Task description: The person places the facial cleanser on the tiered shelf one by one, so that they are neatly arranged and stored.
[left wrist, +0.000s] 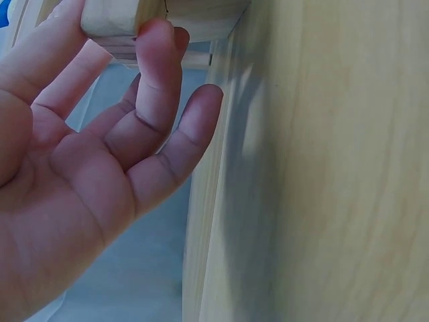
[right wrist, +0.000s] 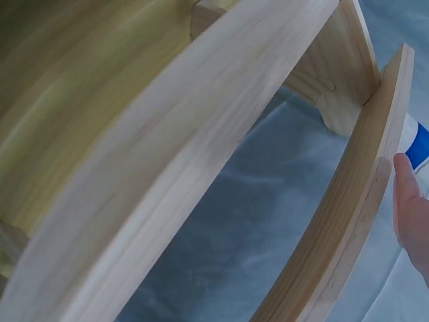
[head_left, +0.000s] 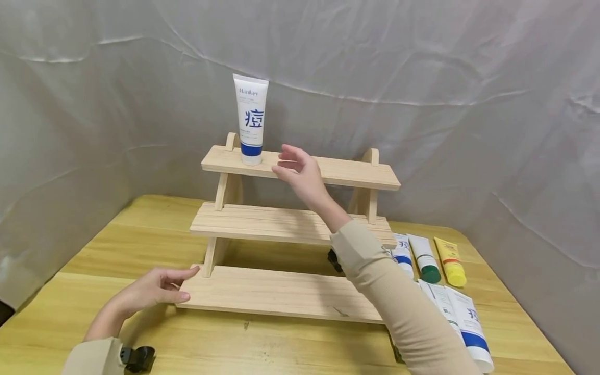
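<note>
A white tube with a blue band (head_left: 251,120) stands upright on its cap at the left of the top shelf (head_left: 347,172) of a three-tier wooden rack. Just right of it, my right hand (head_left: 304,179) hovers with fingers apart and holds nothing; in the right wrist view that hand (right wrist: 414,215) is at the shelf edge, near the tube's blue band (right wrist: 419,146). My left hand (head_left: 150,291) grips the left end of the bottom shelf (head_left: 281,294) between thumb and fingers. In the left wrist view the left hand (left wrist: 100,154) has its fingertips at the board's end (left wrist: 110,17).
Right of the rack, several tubes lie on the wooden table (head_left: 94,291): a yellow one (head_left: 451,260), one with a green cap (head_left: 424,258) and white-and-blue ones (head_left: 470,325), partly behind my right sleeve. Grey cloth (head_left: 328,52) hangs behind and at both sides.
</note>
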`<state>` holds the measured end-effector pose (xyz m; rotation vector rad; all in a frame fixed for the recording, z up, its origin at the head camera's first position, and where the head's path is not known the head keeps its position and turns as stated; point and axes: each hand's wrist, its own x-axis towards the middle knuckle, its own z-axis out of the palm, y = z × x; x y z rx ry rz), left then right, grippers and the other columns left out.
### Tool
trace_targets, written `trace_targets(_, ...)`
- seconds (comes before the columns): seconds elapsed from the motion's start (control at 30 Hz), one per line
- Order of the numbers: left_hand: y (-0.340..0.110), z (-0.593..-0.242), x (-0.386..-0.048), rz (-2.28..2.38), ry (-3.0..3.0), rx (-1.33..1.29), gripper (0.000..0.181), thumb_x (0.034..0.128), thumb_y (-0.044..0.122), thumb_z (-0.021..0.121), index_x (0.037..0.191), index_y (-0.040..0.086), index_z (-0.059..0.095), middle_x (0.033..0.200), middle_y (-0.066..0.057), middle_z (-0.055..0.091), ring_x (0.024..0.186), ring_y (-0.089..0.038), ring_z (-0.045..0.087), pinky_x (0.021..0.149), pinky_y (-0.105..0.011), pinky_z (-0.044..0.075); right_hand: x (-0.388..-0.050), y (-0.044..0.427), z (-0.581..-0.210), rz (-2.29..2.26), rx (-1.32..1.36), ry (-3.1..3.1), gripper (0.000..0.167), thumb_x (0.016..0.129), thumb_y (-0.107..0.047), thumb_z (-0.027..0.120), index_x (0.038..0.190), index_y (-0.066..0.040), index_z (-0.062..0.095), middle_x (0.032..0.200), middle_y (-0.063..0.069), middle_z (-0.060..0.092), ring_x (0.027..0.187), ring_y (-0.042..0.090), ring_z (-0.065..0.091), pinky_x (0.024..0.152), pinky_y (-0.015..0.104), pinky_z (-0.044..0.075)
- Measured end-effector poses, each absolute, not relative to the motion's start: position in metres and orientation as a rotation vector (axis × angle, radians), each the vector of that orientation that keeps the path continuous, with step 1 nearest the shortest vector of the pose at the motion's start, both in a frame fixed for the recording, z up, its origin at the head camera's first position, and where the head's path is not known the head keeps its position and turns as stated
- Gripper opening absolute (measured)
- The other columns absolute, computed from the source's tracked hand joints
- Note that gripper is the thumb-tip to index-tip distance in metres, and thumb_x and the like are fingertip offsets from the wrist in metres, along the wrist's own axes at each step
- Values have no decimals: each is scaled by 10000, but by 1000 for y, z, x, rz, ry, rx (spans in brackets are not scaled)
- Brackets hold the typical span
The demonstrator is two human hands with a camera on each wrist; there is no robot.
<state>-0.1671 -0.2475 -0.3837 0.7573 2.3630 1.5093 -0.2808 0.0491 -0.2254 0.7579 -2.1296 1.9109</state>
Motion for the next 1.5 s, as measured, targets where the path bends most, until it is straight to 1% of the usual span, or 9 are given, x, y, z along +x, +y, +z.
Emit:
trace_targets(0.13, -248, -384, -168, 1516, 2356, 773, 540, 844, 66, 604, 1258, -167, 347, 1277, -383, 260, 892, -15, 484, 693, -255, 474, -277, 58, -228, 1961, 786, -2089, 409, 820, 52, 595, 1204, 105, 463, 1107, 283, 509, 963, 270, 551, 762, 308, 476)
trace_targets(0.33, -248, -387, -169, 1512, 2376, 802, 527, 839, 50, 605, 1240, -182, 356, 1258, -397, 275, 865, -22, 499, 691, -237, 463, -269, 73, -233, 1992, 808, -2041, 353, 829, 86, 563, 1160, 158, 464, 1060, 319, 510, 865, 168, 568, 768, 316, 474)
trace_targets(0.43, -248, -387, -169, 1521, 2368, 806, 524, 838, 41, 603, 1236, -190, 353, 1254, -407, 270, 836, -30, 508, 685, -235, 461, -263, 80, -237, 1999, 786, -2023, 331, 831, 97, 549, 1144, 172, 466, 1052, 322, 516, 836, 131, 570, 770, 316, 473)
trace_targets(0.57, -249, -388, -168, 1523, 2362, 809, 524, 842, 40, 598, 1241, -189, 347, 1257, -406, 265, 845, -33, 511, 685, -238, 463, -256, 91, -241, 1975, 787, -2029, 309, 838, 85, 546, 1128, 168, 475, 1051, 314, 521, 833, 106, 574, 774, 305, 471)
trace_targets(0.8, -249, -390, -167, 1539, 2346, 795, 537, 848, 55, 596, 1245, -191, 332, 1263, -403, 254, 877, -50, 529, 684, -259, 479, -247, 108, -249, 1974, 801, -2020, 277, 827, 94, 552, 1085, 175, 495, 1018, 297, 544, 845, 109, 585, 775, 306, 470)
trace_targets(0.87, -248, -389, -168, 1541, 2336, 805, 537, 850, 50, 592, 1244, -197, 325, 1255, -423, 244, 880, -53, 532, 679, -262, 481, -244, 114, -252, 1936, 786, -2031, 264, 820, 80, 574, 1065, 159, 517, 1010, 283, 553, 854, 112, 583, 774, 298, 470)
trace_targets(1.03, -249, -388, -169, 1509, 2363, 814, 533, 847, 52, 595, 1240, -196, 335, 1249, -420, 259, 881, -33, 524, 685, -250, 475, -232, 131, -259, 1834, 755, -2082, 252, 808, 43, 615, 1041, 114, 551, 998, 230, 581, 886, 127, 576, 783, 273, 461)
trace_targets(1.33, -249, -390, -169, 1491, 2382, 842, 525, 849, 52, 594, 1236, -197, 343, 1238, -423, 281, 852, -48, 537, 676, -241, 472, -213, 153, -267, 1790, 756, -2117, 249, 818, 20, 615, 1046, 98, 555, 1014, 252, 569, 901, 158, 572, 771, 267, 466)
trace_targets(1.5, -247, -389, -168, 1487, 2407, 801, 529, 841, 58, 605, 1240, -183, 354, 1236, -407, 309, 841, -45, 543, 674, -243, 472, -204, 166, -273, 1811, 751, -2101, 231, 820, 33, 606, 1036, 99, 556, 1010, 259, 563, 906, 165, 571, 767, 276, 470)
